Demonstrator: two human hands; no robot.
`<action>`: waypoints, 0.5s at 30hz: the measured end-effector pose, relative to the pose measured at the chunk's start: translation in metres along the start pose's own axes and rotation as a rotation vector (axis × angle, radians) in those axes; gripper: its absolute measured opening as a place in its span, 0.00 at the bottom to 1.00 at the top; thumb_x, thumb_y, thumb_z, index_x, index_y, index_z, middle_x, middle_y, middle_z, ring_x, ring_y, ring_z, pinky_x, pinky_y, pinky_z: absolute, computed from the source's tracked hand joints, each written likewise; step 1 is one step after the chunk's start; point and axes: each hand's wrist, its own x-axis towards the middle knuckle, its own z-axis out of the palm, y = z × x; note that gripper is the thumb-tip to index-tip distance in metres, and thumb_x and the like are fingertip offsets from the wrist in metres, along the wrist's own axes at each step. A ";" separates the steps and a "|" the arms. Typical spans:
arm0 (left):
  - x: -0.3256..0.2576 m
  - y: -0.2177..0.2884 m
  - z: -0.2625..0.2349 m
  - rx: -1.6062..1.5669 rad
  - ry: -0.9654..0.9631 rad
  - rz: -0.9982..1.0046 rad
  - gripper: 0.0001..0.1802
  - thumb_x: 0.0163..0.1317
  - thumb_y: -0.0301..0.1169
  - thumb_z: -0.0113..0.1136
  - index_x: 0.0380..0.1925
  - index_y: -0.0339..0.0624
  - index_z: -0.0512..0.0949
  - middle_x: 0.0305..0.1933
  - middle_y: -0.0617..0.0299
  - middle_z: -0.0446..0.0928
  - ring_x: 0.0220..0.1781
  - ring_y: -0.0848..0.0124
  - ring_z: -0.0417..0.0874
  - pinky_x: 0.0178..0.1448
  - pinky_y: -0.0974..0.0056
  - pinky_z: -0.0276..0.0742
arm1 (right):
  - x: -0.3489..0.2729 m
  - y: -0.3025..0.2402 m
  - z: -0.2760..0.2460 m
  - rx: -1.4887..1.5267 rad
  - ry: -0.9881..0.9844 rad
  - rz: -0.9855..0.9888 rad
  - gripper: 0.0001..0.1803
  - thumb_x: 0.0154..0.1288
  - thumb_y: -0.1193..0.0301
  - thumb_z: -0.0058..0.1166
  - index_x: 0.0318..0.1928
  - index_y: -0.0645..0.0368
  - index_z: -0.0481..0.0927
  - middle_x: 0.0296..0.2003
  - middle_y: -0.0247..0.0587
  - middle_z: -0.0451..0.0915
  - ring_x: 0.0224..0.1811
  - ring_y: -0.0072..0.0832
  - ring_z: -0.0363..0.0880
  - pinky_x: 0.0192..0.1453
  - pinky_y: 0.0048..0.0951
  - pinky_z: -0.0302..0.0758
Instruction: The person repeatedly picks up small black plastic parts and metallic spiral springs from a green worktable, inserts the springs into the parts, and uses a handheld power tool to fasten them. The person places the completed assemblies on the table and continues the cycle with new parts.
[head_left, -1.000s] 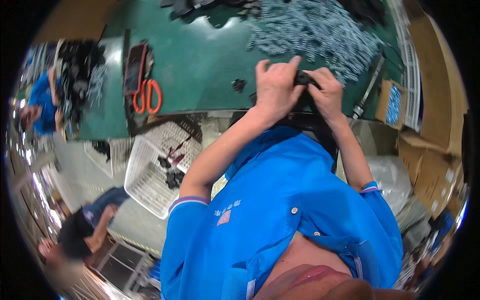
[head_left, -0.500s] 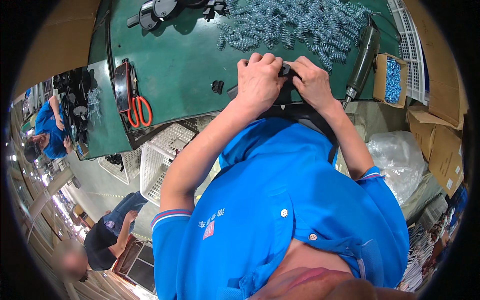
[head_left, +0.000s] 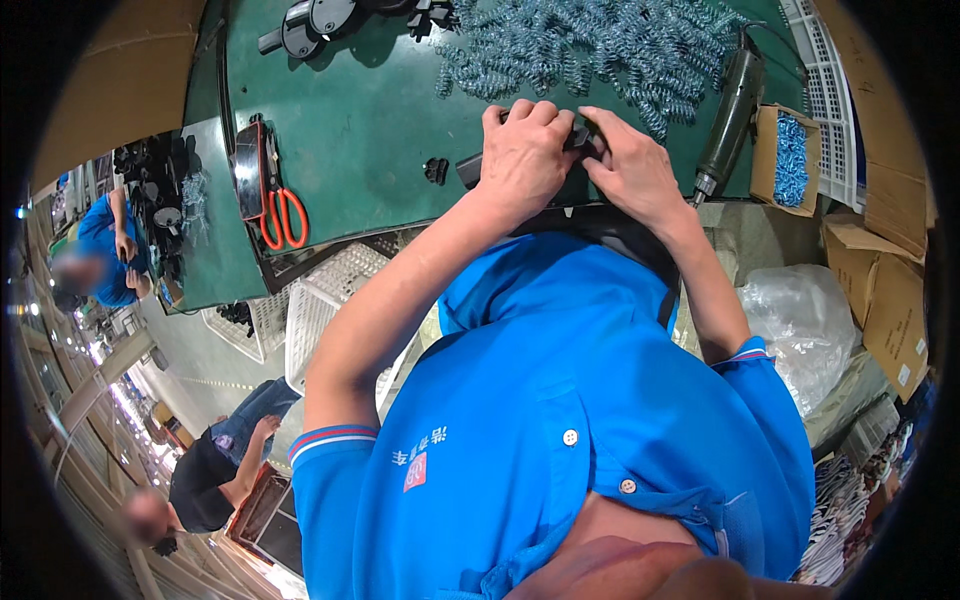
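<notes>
At the near edge of the green table, my left hand (head_left: 525,155) is wrapped over a black plastic part (head_left: 468,170), its back turned up. One end of the part sticks out left of the hand; a black angular piece (head_left: 579,138) shows between both hands. My right hand (head_left: 632,165) has its thumb and fingers closed on that right end, and the fingertips are partly hidden. A small black clip-like piece (head_left: 435,171) lies on the table, left of my left hand. Just beyond the hands spreads a heap of metal coil springs (head_left: 590,50).
Right of the springs lie a dark power screwdriver (head_left: 728,120) and a carton of blue screws (head_left: 790,160). Orange-handled scissors (head_left: 285,215) rest beside a phone (head_left: 249,170) at left. Black round parts (head_left: 305,28) sit at the back. White crates (head_left: 320,310) stand below; two people are farther left.
My right hand's fingers have opened out a little and shifted slightly right on the black part. My left hand has tilted a bit, and more of the part's left end shows.
</notes>
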 end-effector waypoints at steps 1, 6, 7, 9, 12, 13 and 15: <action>-0.001 0.002 0.001 0.019 0.014 -0.006 0.21 0.51 0.34 0.67 0.47 0.47 0.79 0.42 0.62 0.76 0.50 0.60 0.75 0.57 0.52 0.63 | 0.000 -0.009 -0.012 0.053 -0.067 0.093 0.21 0.56 0.72 0.56 0.52 0.59 0.77 0.40 0.45 0.81 0.37 0.46 0.80 0.42 0.40 0.76; -0.005 0.002 0.007 0.002 0.120 0.000 0.21 0.50 0.34 0.66 0.47 0.47 0.79 0.42 0.61 0.76 0.50 0.60 0.74 0.57 0.51 0.62 | 0.011 0.003 0.002 0.182 0.064 0.003 0.13 0.61 0.68 0.57 0.43 0.62 0.80 0.31 0.43 0.81 0.32 0.37 0.80 0.39 0.36 0.75; -0.004 -0.001 0.008 -0.028 0.118 0.006 0.22 0.50 0.33 0.67 0.48 0.47 0.79 0.43 0.62 0.76 0.51 0.60 0.74 0.57 0.53 0.62 | 0.012 0.005 0.006 0.256 0.111 -0.028 0.09 0.64 0.68 0.57 0.39 0.62 0.80 0.28 0.38 0.80 0.27 0.26 0.79 0.32 0.31 0.74; -0.006 -0.005 0.009 -0.137 0.143 0.012 0.23 0.49 0.33 0.67 0.49 0.47 0.79 0.45 0.61 0.76 0.52 0.59 0.74 0.58 0.53 0.63 | 0.009 0.006 0.007 0.531 0.033 0.168 0.08 0.64 0.69 0.58 0.38 0.61 0.80 0.27 0.34 0.80 0.24 0.20 0.77 0.27 0.26 0.72; -0.010 -0.003 -0.005 -0.107 0.115 -0.014 0.25 0.48 0.35 0.69 0.50 0.46 0.79 0.48 0.58 0.76 0.54 0.55 0.73 0.58 0.52 0.66 | 0.005 0.007 0.014 0.745 0.017 0.271 0.06 0.67 0.70 0.57 0.38 0.60 0.80 0.25 0.28 0.78 0.20 0.11 0.72 0.21 0.17 0.68; -0.011 -0.004 -0.009 -0.088 0.069 -0.040 0.25 0.48 0.35 0.70 0.50 0.45 0.79 0.49 0.57 0.75 0.55 0.55 0.73 0.57 0.52 0.66 | 0.004 0.006 0.014 0.778 0.015 0.288 0.06 0.67 0.70 0.57 0.38 0.60 0.80 0.25 0.28 0.78 0.20 0.11 0.72 0.22 0.16 0.69; -0.016 -0.006 -0.004 -0.065 0.006 -0.063 0.25 0.48 0.37 0.70 0.49 0.46 0.79 0.50 0.58 0.74 0.56 0.55 0.72 0.56 0.51 0.67 | 0.002 0.004 0.017 0.823 0.014 0.306 0.06 0.67 0.71 0.56 0.38 0.61 0.80 0.24 0.29 0.78 0.20 0.12 0.72 0.22 0.16 0.69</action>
